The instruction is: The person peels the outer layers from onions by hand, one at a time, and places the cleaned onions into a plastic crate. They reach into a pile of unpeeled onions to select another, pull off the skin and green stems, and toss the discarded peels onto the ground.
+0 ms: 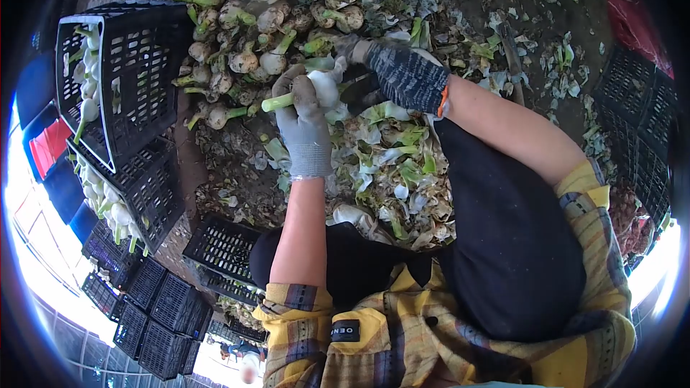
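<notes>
A white onion (323, 88) with a green stalk sits in the middle of the view, held above a heap of peeled skins and leaves (392, 165). Just beyond it lies a pile of unpeeled onions (277, 25) on the ground. To the left stand black crates (140, 65), two holding cleaned onions. The left hand (303, 118), in a grey glove, is closed around the onion's stalk end. The right hand (392, 68), in a dark patterned glove, is closed at the bulb's other side; what it grips is hidden.

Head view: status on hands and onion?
Left hand gripping onion. Right hand at its bulb end. Peelings heaped below; unpeeled pile beyond.
</notes>
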Available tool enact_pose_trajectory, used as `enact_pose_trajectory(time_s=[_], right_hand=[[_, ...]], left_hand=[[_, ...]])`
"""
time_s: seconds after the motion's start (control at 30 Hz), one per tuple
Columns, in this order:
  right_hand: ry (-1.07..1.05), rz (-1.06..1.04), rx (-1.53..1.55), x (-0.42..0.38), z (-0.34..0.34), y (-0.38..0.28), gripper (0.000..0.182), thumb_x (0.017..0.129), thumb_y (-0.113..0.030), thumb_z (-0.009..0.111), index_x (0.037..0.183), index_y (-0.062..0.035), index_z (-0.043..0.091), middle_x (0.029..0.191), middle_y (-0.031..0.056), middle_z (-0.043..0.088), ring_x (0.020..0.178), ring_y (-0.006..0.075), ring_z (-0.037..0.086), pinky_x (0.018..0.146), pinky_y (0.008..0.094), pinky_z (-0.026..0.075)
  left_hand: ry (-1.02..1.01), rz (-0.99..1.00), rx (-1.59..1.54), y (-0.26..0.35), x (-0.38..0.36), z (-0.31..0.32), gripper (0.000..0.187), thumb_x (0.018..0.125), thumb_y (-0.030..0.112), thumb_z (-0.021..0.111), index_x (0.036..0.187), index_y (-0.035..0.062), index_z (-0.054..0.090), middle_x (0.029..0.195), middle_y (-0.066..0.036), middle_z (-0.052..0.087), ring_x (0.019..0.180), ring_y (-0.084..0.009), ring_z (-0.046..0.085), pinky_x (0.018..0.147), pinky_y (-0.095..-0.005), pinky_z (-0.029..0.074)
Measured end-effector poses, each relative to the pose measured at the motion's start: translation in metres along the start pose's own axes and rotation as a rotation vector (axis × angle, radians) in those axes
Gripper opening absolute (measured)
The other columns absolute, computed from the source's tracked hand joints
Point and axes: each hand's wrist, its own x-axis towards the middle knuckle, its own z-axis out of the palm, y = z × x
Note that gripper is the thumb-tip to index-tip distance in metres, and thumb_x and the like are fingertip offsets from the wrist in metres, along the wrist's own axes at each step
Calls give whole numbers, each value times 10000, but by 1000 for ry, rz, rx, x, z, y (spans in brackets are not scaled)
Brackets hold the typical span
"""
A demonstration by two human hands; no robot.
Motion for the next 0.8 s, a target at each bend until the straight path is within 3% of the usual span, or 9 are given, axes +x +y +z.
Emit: enact_pose_trajectory(time_s=[0.1, 0.3, 0.4, 0.47, 0.53, 0.6, 0.67, 0.73, 0.8], right_hand=[[11, -377, -999, -4, 7, -8, 345, 859, -349, 556, 1015, -42, 579, 884, 104, 620, 849, 191, 612, 729, 324, 490], [211, -452, -1365, -4, 11, -5, 307, 833, -304, 596, 985, -37, 585, 866, 91, 627, 810, 195, 609, 727, 336, 477], [86, -221, -525, 8, 5, 1, 219, 842, -217, 585, 950, -26, 593, 849, 88, 632, 784, 201, 615, 709, 331, 493], [94, -606, -846, 37, -29, 20, 171, 860, -173, 556, 933, -24, 599, 833, 82, 632, 757, 193, 621, 688, 310, 507], [180, -811, -1150, 35, -31, 17, 153, 878, -147, 527, 926, -25, 606, 825, 83, 634, 734, 181, 626, 671, 291, 518], [351, -823, -1439, 25, -32, 13, 164, 898, -139, 495, 929, -30, 613, 824, 91, 638, 714, 162, 630, 657, 273, 525], [69, -472, -369, 22, -45, 11, 185, 901, -148, 484, 955, -23, 610, 849, 109, 641, 763, 174, 625, 700, 299, 516], [-55, -285, -183, 13, -31, 0, 206, 894, -171, 490, 965, -22, 612, 860, 119, 643, 824, 193, 616, 746, 323, 502], [-23, -302, -860, -1, -9, -12, 227, 877, -208, 511, 960, -26, 619, 859, 121, 644, 898, 218, 602, 794, 345, 483]], left_hand=[[-46, -26, 45, 3, 1, -3, 376, 910, 309, 497, 1150, 23, 448, 1004, -83, 521, 868, -130, 529, 735, -251, 461], [88, -140, -89, -5, 3, -1, 370, 906, 306, 502, 1147, 29, 450, 1003, -82, 528, 841, -127, 537, 696, -260, 472], [92, -190, -196, -4, 6, -3, 372, 903, 297, 503, 1155, 28, 452, 1004, -78, 534, 828, -134, 546, 684, -269, 476], [91, -244, -298, -8, 12, -5, 323, 893, 287, 495, 1115, 52, 486, 983, -83, 561, 855, -172, 570, 709, -315, 493], [111, -297, -396, -9, 14, -8, 287, 883, 276, 489, 1077, 65, 511, 972, -92, 577, 871, -207, 582, 722, -347, 501], [150, -346, -489, -8, 15, -10, 261, 872, 263, 486, 1040, 68, 526, 969, -104, 582, 875, -238, 583, 722, -364, 499], [181, -410, -596, -10, 18, -15, 262, 859, 276, 483, 1010, 69, 540, 960, -104, 587, 865, -255, 581, 722, -374, 493], [189, -467, -676, -12, 20, -19, 272, 851, 293, 474, 990, 73, 552, 950, -101, 591, 854, -261, 577, 719, -379, 487], [173, -519, -726, -14, 20, -23, 291, 846, 315, 460, 982, 78, 561, 941, -95, 594, 840, -256, 571, 714, -379, 480]])
